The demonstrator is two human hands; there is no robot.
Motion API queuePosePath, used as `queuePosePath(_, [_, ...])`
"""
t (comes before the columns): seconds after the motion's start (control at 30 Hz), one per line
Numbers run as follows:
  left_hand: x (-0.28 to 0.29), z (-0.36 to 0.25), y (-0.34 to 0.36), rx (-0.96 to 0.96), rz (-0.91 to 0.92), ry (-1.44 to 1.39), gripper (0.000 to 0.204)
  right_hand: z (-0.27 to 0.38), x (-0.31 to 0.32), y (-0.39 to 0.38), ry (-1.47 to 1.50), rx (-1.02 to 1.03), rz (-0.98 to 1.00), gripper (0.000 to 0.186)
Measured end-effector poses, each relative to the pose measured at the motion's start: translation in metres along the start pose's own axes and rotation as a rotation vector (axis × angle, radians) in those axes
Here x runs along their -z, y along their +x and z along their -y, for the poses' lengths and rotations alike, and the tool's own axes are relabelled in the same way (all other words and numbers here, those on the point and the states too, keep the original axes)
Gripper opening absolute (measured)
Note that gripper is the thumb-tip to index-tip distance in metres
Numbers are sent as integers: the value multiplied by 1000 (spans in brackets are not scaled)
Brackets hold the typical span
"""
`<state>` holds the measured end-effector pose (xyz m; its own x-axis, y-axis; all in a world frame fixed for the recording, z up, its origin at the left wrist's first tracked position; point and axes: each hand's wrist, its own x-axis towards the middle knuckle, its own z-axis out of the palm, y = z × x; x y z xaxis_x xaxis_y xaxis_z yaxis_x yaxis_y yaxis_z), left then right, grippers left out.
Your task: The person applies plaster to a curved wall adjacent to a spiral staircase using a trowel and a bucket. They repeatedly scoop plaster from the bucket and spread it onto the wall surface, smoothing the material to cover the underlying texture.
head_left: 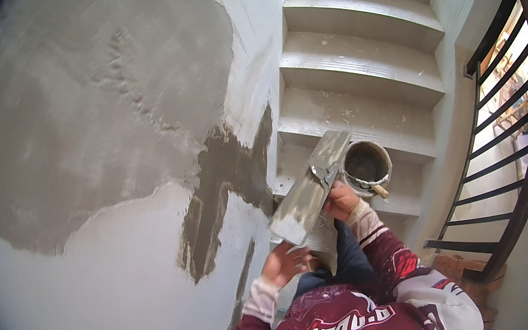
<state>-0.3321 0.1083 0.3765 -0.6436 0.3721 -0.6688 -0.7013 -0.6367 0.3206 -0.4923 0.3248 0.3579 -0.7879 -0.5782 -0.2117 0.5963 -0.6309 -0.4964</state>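
Note:
A long, flat metal plastering trowel (305, 205) smeared with grey plaster slants in front of my body. My right hand (341, 201) is closed round its handle side, with the grip mostly hidden by the hand. At the trowel's lower end is my left hand (285, 264), fingers apart; whether they touch the blade is hard to tell. Just beyond my right hand, a plaster-stained bucket (384, 158) stands on a stair, with a wooden tool handle (379, 191) at its rim. Darker, wet-looking plaster (228, 177) streaks the wall to the left.
White-grey stairs (358, 60) rise away from me. Along the left runs a wall (123, 277), its upper area coated in broad grey plaster (96, 108). On the right is a dark metal railing (523, 186), with exposed bricks (456, 266) near its foot.

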Motion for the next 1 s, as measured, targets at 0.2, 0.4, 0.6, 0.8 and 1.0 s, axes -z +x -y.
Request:
queuePosePath(0.2, [-33, -34, -112, -974, -889, 777, 25, 98, 47, 113, -695, 182, -45, 29])
queuePosePath(0.4, [-64, -91, -189, -1763, -1811, 1625, 44, 185, 62, 282, -859, 356, -42, 41])
queuePosePath(0.6, [-94, -139, -230, -1848, -2484, 1793, 76, 243, 85, 437, -1208, 477, -115, 48])
queuePosePath(0.8, [-64, -161, -244, -1757, -2452, 2028, 79, 247, 100, 483, -1496, 474, -129, 48])
queuePosePath(1.0, [-35, -167, -258, -1819, -2385, 2197, 78, 244, 89, 501, -1584, 535, -202, 49])
